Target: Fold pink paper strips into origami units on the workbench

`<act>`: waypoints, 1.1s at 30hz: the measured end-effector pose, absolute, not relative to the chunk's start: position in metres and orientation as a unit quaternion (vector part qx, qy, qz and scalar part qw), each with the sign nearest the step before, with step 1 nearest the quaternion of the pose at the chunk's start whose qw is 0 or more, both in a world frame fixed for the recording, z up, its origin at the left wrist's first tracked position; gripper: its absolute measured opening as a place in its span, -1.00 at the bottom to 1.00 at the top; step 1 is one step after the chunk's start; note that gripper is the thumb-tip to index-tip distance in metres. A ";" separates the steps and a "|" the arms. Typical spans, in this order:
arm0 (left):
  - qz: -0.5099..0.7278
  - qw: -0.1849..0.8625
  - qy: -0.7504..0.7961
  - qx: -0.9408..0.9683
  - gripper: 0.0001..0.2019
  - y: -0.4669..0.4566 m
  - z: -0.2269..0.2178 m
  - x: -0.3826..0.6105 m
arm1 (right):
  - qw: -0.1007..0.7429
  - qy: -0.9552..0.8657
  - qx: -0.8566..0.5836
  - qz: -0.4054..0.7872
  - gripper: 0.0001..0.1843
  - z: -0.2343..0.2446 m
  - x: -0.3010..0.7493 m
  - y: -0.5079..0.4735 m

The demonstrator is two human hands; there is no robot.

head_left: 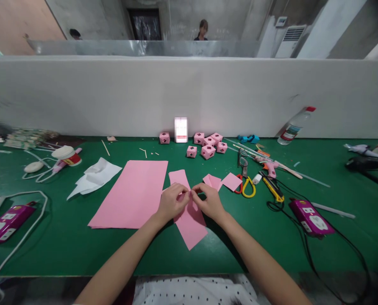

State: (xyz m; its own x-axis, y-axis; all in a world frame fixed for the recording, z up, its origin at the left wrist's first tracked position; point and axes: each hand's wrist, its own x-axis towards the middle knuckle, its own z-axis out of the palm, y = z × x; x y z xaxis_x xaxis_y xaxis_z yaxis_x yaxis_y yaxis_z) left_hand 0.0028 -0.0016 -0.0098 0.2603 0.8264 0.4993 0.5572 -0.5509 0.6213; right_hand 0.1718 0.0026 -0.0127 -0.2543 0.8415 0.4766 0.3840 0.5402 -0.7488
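Note:
My left hand [173, 201] and my right hand [210, 200] meet fingertip to fingertip at the middle of the table. Both are closed in a pinch on a small piece of pink paper, mostly hidden by the fingers. Beneath them lies a long strip of pink paper [189, 233]. A large stack of pink paper [134, 192] rests to the left of my left hand. Just beyond my right hand are a folded pink paper piece [212, 181] and a pink paper square [232, 181]. Pink folded paper balls with dark openings [208, 151] stand near the partition.
Scissors [248, 187], a yellow utility knife [273, 188] and a pink glue gun [271, 167] lie to the right. A bottle [292, 129] leans against the partition [119, 97]. White tissue [95, 178], a paper cup [68, 156] and purple power strips [311, 217] with cables flank the work.

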 end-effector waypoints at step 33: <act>0.445 0.198 0.492 0.721 -0.91 0.009 -0.008 -0.007 | 0.504 -0.693 -0.456 0.240 -0.89 -0.006 0.178 0.007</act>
State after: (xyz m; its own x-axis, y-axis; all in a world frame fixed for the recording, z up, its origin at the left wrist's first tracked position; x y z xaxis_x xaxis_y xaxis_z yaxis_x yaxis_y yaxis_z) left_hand -0.0072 0.0089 -0.0080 0.1189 0.8864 0.4474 0.5331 -0.4371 0.7244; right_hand 0.1783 0.0074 -0.0059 -0.0751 0.8744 0.4794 0.3900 0.4682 -0.7929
